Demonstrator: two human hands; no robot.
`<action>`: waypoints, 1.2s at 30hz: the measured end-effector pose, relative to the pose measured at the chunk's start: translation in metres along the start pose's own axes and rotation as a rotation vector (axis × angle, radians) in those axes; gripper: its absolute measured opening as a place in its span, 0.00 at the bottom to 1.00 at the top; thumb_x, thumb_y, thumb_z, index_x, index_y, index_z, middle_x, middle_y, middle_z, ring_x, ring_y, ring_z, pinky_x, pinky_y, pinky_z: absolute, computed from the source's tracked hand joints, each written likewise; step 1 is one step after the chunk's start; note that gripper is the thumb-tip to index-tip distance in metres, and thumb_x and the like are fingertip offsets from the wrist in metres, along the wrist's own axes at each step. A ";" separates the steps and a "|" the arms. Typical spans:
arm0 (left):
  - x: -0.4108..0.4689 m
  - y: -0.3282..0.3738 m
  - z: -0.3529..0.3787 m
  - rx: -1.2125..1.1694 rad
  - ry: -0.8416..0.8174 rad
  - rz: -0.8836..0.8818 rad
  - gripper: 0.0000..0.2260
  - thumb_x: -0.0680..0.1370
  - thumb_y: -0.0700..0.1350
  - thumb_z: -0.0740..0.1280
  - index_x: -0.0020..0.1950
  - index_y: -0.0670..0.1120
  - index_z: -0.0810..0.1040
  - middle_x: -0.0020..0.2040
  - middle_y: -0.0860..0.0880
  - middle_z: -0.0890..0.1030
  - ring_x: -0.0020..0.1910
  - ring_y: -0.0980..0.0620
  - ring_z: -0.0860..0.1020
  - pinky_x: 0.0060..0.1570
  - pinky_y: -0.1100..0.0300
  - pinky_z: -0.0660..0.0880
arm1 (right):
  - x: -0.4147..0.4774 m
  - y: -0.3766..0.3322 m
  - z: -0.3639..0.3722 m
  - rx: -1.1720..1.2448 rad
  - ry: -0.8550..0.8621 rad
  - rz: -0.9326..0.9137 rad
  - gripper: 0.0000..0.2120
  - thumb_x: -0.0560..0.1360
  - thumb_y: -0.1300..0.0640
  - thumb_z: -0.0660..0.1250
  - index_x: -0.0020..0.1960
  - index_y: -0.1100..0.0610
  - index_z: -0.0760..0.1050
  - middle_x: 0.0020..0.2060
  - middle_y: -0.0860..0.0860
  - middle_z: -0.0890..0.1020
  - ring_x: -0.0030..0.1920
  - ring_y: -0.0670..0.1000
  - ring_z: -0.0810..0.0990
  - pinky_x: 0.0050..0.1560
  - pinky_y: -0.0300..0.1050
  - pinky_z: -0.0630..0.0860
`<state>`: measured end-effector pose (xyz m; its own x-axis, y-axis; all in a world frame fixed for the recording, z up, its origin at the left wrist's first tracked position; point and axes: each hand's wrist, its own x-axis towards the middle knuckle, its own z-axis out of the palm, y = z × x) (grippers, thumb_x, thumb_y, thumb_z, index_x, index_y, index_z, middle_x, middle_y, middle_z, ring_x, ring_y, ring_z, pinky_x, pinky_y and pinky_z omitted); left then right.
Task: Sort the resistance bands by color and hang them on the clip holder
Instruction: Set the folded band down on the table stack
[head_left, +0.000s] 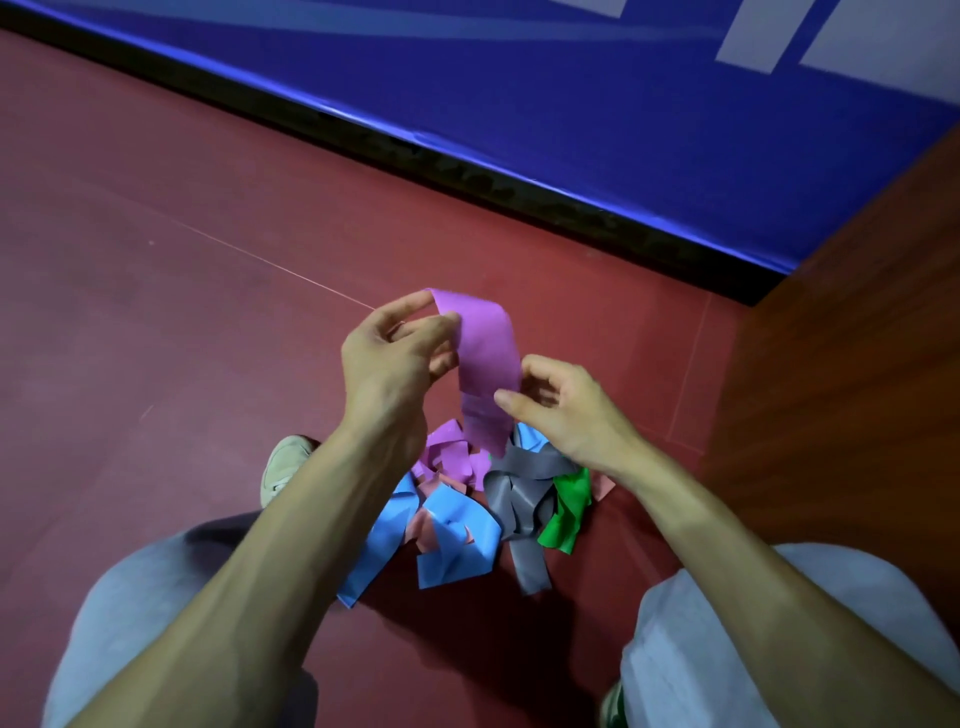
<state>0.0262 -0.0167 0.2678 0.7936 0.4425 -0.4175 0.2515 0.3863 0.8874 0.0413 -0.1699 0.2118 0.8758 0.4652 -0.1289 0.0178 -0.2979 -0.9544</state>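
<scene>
Floor (156, 260) is matte dark red and smooth, with a beige shoe (283, 467) poking in at the left. Left hand (389, 369) pinches the top end of a flat, rubbery purple band (488, 358) between thumb and forefinger, the other fingers loosely curled. The strip arcs over and hangs down. Right hand (563, 410) pinches its right edge lower down, thumb on the front. Below them, on the floor, sits a crumpled pile: blue bands (452, 540), grey bands (519, 499), and a glossy green band (566, 512) furthest right.
</scene>
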 end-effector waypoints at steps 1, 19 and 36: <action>0.002 0.002 -0.002 -0.024 0.013 -0.006 0.13 0.73 0.32 0.70 0.57 0.41 0.77 0.40 0.46 0.78 0.34 0.54 0.77 0.34 0.66 0.76 | 0.000 0.000 0.001 0.009 -0.002 -0.012 0.14 0.75 0.65 0.68 0.38 0.48 0.74 0.30 0.36 0.77 0.34 0.36 0.72 0.42 0.34 0.71; -0.002 -0.012 0.000 0.338 -0.192 -0.161 0.11 0.79 0.42 0.64 0.60 0.43 0.75 0.42 0.47 0.78 0.36 0.51 0.75 0.45 0.56 0.73 | 0.005 -0.009 -0.008 0.257 0.279 0.043 0.09 0.73 0.67 0.70 0.47 0.54 0.79 0.39 0.53 0.84 0.40 0.45 0.81 0.45 0.38 0.78; 0.003 -0.016 -0.007 0.794 -0.234 0.393 0.11 0.72 0.39 0.74 0.54 0.47 0.84 0.42 0.54 0.84 0.37 0.70 0.78 0.42 0.74 0.74 | 0.003 -0.005 -0.010 -0.155 0.346 -0.078 0.09 0.69 0.58 0.76 0.49 0.52 0.83 0.37 0.42 0.83 0.38 0.39 0.80 0.44 0.38 0.77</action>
<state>0.0209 -0.0159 0.2507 0.9729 0.2157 -0.0838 0.1779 -0.4657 0.8669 0.0491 -0.1753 0.2192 0.9794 0.1908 0.0662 0.1404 -0.4077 -0.9022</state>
